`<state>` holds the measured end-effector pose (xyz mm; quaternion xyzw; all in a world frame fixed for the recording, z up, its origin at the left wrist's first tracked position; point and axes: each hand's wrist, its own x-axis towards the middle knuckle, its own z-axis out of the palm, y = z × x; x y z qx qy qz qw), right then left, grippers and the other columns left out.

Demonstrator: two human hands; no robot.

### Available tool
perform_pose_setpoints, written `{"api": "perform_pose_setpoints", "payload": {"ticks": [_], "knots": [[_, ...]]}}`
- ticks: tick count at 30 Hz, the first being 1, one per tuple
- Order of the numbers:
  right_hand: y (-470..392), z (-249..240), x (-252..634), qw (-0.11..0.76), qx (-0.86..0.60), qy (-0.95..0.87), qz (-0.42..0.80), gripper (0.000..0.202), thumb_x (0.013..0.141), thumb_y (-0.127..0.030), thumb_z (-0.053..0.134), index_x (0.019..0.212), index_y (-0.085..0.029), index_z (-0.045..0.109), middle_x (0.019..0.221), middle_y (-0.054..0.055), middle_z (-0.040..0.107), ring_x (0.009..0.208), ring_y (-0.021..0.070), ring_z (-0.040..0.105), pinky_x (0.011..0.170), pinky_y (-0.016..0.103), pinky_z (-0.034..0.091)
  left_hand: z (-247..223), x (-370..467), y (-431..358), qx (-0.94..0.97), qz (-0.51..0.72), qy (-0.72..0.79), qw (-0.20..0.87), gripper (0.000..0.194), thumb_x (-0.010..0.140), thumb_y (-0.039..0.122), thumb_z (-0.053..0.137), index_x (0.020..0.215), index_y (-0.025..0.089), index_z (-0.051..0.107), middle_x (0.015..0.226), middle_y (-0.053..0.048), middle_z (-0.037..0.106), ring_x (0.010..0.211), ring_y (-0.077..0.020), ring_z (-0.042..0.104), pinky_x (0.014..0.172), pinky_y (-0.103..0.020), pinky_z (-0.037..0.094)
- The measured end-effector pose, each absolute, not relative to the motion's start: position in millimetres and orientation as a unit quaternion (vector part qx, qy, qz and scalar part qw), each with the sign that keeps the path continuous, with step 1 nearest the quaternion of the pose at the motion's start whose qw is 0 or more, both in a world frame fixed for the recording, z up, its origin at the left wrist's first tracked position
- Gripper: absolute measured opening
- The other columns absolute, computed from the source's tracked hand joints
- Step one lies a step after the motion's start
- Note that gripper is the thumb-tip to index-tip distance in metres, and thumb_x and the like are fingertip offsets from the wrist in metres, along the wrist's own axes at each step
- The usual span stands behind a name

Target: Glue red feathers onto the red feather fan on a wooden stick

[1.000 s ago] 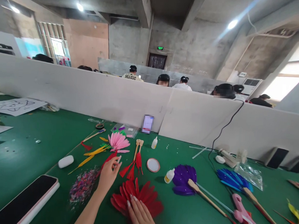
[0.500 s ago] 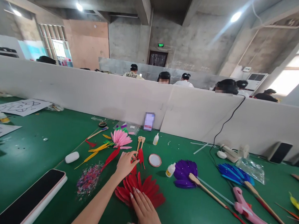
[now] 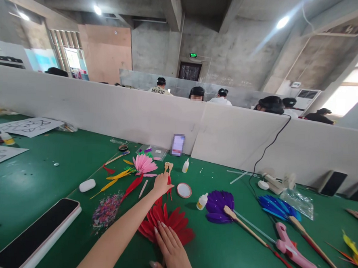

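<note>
Resting the right hand (image 3: 173, 249) on red feathers (image 3: 181, 221)

It lies open, fingers straight, over the fanned-out red feathers toward the near edge of the green surface (image 3: 235, 248); any hold under its palm is hidden. The left hand (image 3: 163, 184) is at 2 wooden handles (image 3: 168, 167) nearer the far edge, thumb out; whether it grips them, I cannot tell. A red-rimmed disc (image 3: 184, 190) lies beside it.

A long white partition (image 3: 132, 111) runs along a green bench (image 3: 229, 250). Against the partition stands a phone (image 3: 178, 145) with a blurred screen. Beyond the partition are several people (image 3: 220, 100), a dark door (image 3: 189, 71) and a glowing green sign (image 3: 193, 55).
</note>
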<state>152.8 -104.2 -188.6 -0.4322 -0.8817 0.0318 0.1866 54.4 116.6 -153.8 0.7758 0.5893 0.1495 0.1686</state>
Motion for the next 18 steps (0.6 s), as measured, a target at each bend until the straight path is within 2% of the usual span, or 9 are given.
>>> {"api": "perform_pose_setpoints", "payload": {"ticks": [9,18], "knots": [[-101.5,-189.4,153.9,0.175,-0.426,-0.885,0.07,0.076,0.092,-0.045,0.051,0.153,-0.017,0.015,0.157,0.006,0.019,0.142,0.0249,0.026,0.112,0.041,0.034,-162.7,50.1,120.7,0.785,0.161,0.555,0.222,0.032,0.092,0.032,0.058,0.119,0.016,0.056,0.119,-0.009,0.059,0.1,-0.0221,0.061,0.084,-0.043,0.053],[-103.7,-186.1,153.8,0.173,-0.434,-0.879,0.097,0.079,0.089,-0.038,0.057,0.153,-0.019,0.015,0.157,0.005,0.017,0.143,0.0254,0.022,0.113,0.043,0.032,-143.4,32.0,133.3,0.798,0.205,0.526,0.212,0.031,0.092,0.032,0.057,0.118,0.016,0.057,0.118,-0.009,0.06,0.099,-0.0214,0.062,0.083,-0.042,0.054]]}}
